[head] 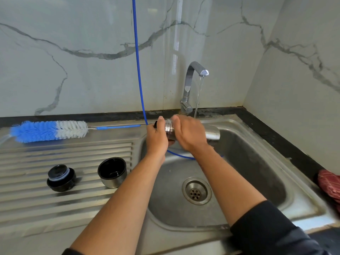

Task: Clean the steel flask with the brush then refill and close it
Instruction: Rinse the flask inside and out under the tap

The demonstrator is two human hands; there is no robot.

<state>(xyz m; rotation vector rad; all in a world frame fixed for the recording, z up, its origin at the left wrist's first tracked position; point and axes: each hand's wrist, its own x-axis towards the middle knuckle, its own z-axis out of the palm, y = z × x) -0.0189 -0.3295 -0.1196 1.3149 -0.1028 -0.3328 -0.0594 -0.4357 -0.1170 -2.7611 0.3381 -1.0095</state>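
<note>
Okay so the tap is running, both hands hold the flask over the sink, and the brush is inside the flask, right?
Not quite. The head view shows the brush lying on the drainboard, not inside the flask. The rest holds: the tap is running, and the left hand and right hand hold the flask over the sink.

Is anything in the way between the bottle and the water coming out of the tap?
Nothing visible blocks it. The steel flask lies sideways in both hands over the sink, and the water stream falls just behind the right hand. The left hand covers the flask's mouth, so that hand would need to move off before filling.
</note>
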